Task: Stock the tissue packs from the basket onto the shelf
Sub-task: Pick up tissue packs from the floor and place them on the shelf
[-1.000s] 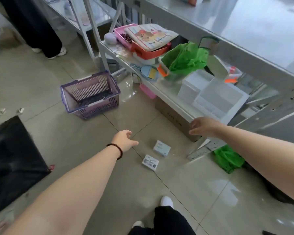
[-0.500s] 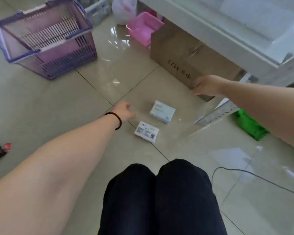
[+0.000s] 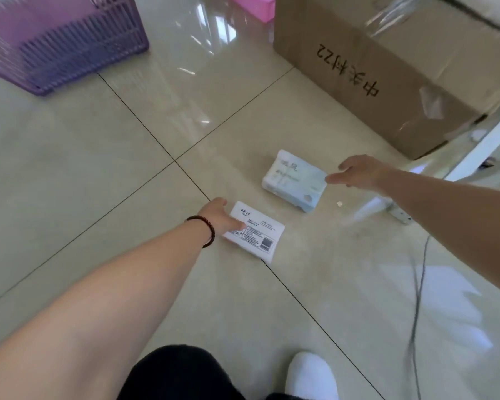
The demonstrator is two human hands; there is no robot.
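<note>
two hands (image 3: 358, 172) at two tissue packs (image 3: 293, 180)

Two bare arms reaching into centre frame. Left hand (image 3: 221, 216) from lower left, dark bead bracelet (image 3: 205, 230) on the wrist, fingers extended downward. Right hand (image 3: 355, 171) from the right edge, open, fingers spread, pointing left.

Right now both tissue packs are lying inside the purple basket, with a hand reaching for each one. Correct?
Not quite. The head view shows both tissue packs lying on the tiled floor, outside the purple basket. The left hand and right hand do reach for one each.
</note>
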